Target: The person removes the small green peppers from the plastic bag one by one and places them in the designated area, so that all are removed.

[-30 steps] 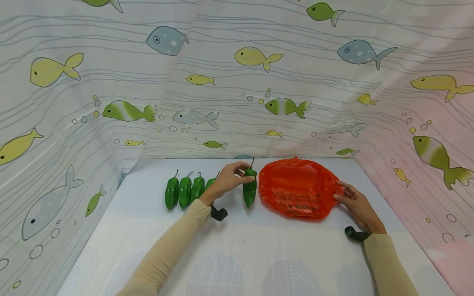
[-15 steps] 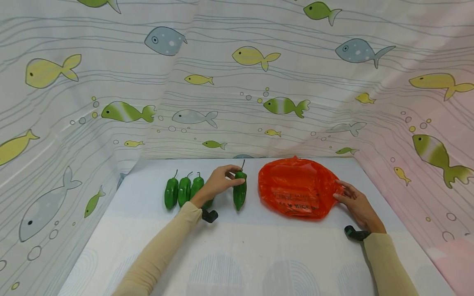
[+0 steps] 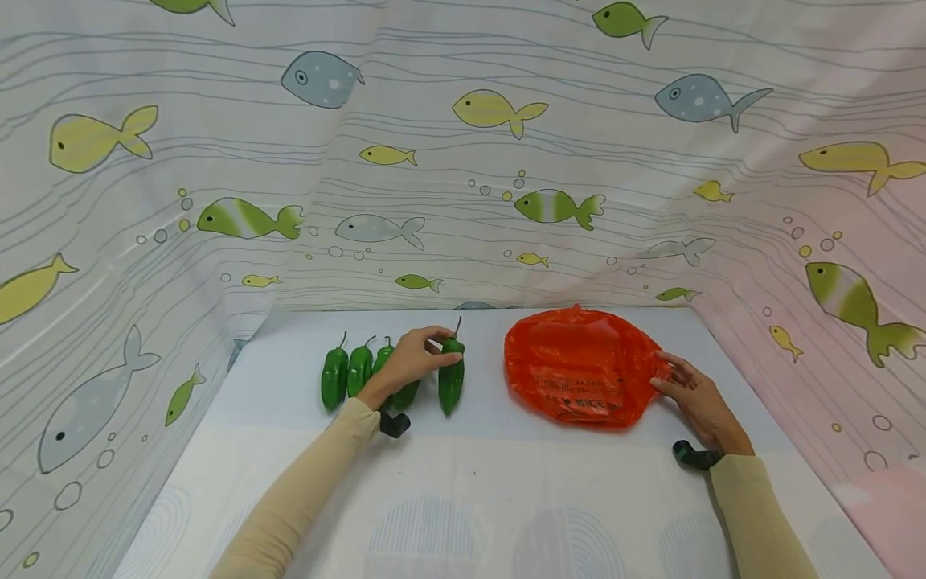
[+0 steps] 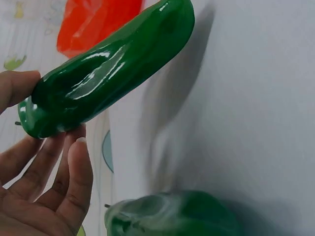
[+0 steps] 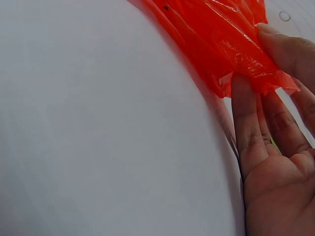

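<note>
My left hand (image 3: 412,358) pinches a long, glossy green pepper (image 3: 451,386) near its stem end, thumb on one side and fingertips on the other. The left wrist view shows this held pepper (image 4: 113,69) lifted off the surface, its shadow beside it. Close by, another green pepper (image 3: 407,394) is partly covered by the hand. At the right, a red plastic bag (image 3: 571,362) with dark print lies spread out. My right hand (image 3: 698,402) pinches the bag's right end; the right wrist view shows the thumb on one face of the red plastic (image 5: 231,44) and fingers behind it.
More green peppers (image 3: 334,378) stand in a row at the left of the white table (image 3: 470,458). A fish-print curtain (image 3: 434,185) encloses the back and sides. Each wrist wears a small black device (image 3: 696,457).
My left hand has moved left with the pepper, away from the red bag and closer to the row of peppers. My right hand and the bag have stayed in place.
</note>
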Demonstrator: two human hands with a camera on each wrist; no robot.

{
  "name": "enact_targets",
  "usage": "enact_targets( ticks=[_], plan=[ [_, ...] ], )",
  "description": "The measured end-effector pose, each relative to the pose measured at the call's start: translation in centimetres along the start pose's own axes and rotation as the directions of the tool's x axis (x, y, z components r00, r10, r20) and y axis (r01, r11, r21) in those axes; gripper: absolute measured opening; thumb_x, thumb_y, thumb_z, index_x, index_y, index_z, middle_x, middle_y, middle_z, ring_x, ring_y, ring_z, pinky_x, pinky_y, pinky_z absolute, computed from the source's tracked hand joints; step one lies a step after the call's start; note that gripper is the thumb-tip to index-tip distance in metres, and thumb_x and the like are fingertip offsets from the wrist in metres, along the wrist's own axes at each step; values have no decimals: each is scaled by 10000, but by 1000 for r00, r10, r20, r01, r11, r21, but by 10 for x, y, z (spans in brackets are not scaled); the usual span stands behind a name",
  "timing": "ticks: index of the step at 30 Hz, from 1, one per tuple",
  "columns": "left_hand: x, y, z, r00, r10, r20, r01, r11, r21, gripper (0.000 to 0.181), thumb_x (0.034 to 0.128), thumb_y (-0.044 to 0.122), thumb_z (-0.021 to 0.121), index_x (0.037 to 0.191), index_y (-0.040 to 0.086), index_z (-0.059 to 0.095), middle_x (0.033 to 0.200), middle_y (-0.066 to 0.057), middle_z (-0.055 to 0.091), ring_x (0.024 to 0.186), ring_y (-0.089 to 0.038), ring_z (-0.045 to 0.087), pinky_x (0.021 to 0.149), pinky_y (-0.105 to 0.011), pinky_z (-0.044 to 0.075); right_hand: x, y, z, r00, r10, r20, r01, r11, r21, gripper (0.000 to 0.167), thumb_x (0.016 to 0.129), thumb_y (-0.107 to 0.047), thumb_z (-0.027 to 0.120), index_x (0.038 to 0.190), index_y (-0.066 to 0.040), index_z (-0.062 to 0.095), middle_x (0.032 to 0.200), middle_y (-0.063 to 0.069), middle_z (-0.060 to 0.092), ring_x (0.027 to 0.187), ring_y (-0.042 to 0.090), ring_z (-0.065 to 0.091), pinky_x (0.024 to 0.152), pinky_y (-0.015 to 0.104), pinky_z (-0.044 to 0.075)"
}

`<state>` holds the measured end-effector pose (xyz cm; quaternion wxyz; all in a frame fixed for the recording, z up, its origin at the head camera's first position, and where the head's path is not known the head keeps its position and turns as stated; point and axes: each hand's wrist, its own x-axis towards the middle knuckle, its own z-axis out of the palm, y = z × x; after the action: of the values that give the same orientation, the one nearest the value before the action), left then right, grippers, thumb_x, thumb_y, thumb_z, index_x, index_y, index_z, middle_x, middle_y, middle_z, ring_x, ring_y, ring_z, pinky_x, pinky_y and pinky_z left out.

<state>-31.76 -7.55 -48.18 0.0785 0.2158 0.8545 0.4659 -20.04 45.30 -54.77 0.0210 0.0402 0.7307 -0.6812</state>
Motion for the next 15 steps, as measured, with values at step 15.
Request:
enact_targets(
  ticks=[15],
  plan=[
    [-4,-14,-7,999,-12,-37,13,999,39,538,918,367,790,1361,94,656,1251,-82,653,1048,-233,643,786,-380,555,0,3,0,1000,-28,9,28,999,16,698,998,-183,705,1603,-186,357,1555,75,338,1200,4,536,930,163,505]
  ],
)
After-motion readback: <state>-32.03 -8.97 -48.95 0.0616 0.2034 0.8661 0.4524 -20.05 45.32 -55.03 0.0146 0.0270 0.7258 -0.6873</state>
